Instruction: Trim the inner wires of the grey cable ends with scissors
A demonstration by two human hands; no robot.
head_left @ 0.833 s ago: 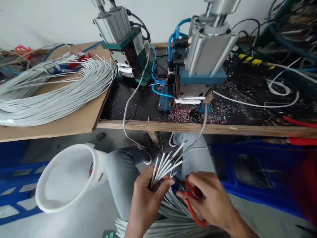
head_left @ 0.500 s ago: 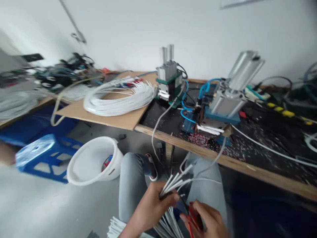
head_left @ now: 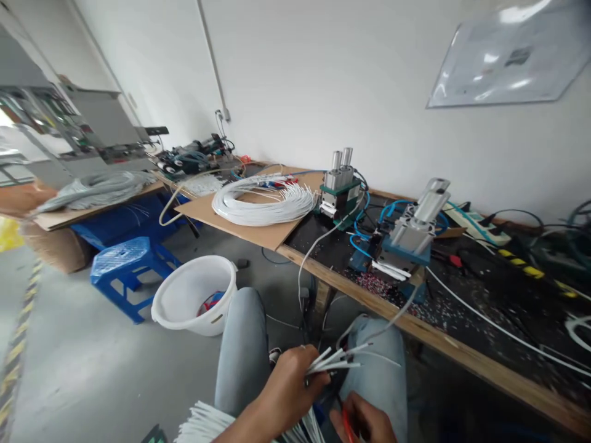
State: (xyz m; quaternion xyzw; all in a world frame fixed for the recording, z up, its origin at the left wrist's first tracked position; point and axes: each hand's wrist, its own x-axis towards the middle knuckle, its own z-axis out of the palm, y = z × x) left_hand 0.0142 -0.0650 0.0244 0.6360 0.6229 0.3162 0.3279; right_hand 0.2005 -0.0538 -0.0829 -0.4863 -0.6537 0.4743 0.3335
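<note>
Above my lap, my left hand (head_left: 293,378) is wrapped round a small bunch of white cables (head_left: 339,360), whose ends fan out to the right. Just below and to the right, my right hand (head_left: 372,421) grips red-handled cutting pliers (head_left: 347,426). Their dark jaws are blurred and partly hidden below the left hand, so I cannot tell if they touch a cable. More white cables (head_left: 203,421) lie in a thick bundle under my left forearm, their ends pointing left.
A coil of white cable (head_left: 258,212) rests on a cardboard sheet (head_left: 198,212). Pneumatic machines (head_left: 410,231) (head_left: 340,191) stand on the black bench (head_left: 466,295). On the floor to the left are a white bucket (head_left: 184,320) and a blue stool (head_left: 122,261).
The head view has tilted up and swung left, showing more wall and floor. The right hand with the pliers sits lower, farther from the cable ends; the left hand still holds the bunch.
</note>
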